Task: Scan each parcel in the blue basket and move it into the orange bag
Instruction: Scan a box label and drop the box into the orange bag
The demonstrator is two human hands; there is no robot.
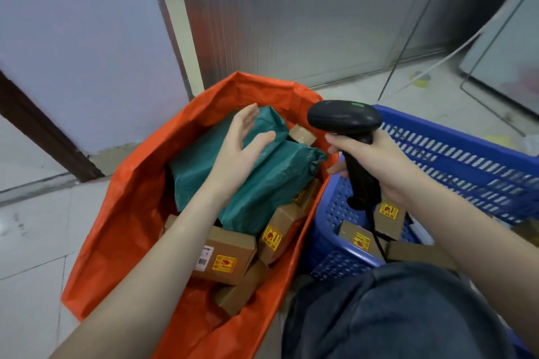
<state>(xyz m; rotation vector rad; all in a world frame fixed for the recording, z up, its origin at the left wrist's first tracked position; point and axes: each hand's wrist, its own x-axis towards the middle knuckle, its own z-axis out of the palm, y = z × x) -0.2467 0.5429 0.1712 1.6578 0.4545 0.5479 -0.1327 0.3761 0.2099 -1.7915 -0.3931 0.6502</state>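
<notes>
The orange bag (122,213) stands open on the floor at centre left. Inside it lie a large green plastic parcel (262,183) and several brown cardboard boxes (230,259) with yellow stickers. My left hand (242,148) hovers open just above the green parcel, fingers spread, holding nothing. To the right stands the blue basket (466,166), holding a few brown boxes (360,237) at its near side. My right hand (376,163) grips the handle of a black barcode scanner (344,119) over the basket's left rim, its head pointing left.
A grey metal door and pale wall rise behind the bag. The scanner's black cable (376,230) drops into the basket. My dark-trousered knee (393,315) fills the lower right. A white cord and a tape roll (420,80) lie on the tiled floor at far right.
</notes>
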